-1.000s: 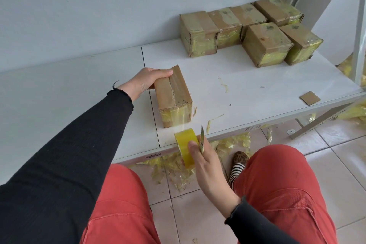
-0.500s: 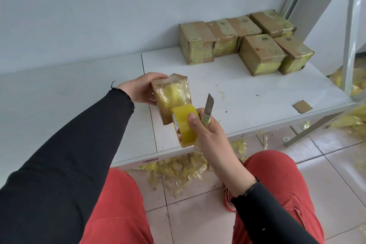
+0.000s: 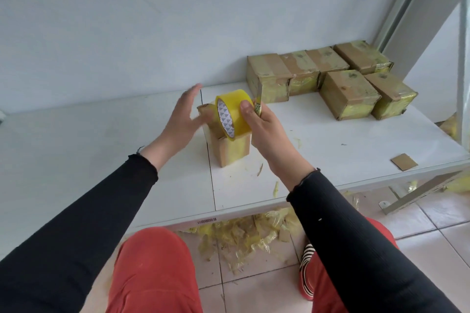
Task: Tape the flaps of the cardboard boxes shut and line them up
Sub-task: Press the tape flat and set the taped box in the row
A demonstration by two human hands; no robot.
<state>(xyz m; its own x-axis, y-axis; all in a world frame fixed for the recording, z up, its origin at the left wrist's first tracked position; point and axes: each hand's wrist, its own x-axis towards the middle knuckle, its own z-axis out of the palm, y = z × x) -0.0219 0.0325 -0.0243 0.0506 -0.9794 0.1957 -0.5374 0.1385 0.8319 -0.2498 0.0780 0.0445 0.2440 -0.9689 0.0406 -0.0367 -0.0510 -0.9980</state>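
Observation:
A small cardboard box [image 3: 230,151] stands on end on the white table [image 3: 330,150], its front face covered in yellow tape. My right hand [image 3: 264,127] holds a roll of yellow tape [image 3: 232,113] over the box's top, with a utility knife [image 3: 258,99] gripped in the same hand, blade pointing up. My left hand [image 3: 181,119] is open, fingers spread, beside the box's left top edge; the hand is blurred and contact is unclear. Several taped boxes [image 3: 328,79] sit in two rows at the back right of the table.
A small cardboard scrap [image 3: 404,161] lies near the table's right front edge. Bits of yellow tape [image 3: 276,188] dot the table. A pile of tape and cardboard scraps [image 3: 244,236] covers the tiled floor under the table edge. A metal post [image 3: 461,63] rises at the right.
The box went from lying flat, to tilted in my left hand, to standing on end on the table. My left hand let go and opened. My right hand brought roll and knife up over the box.

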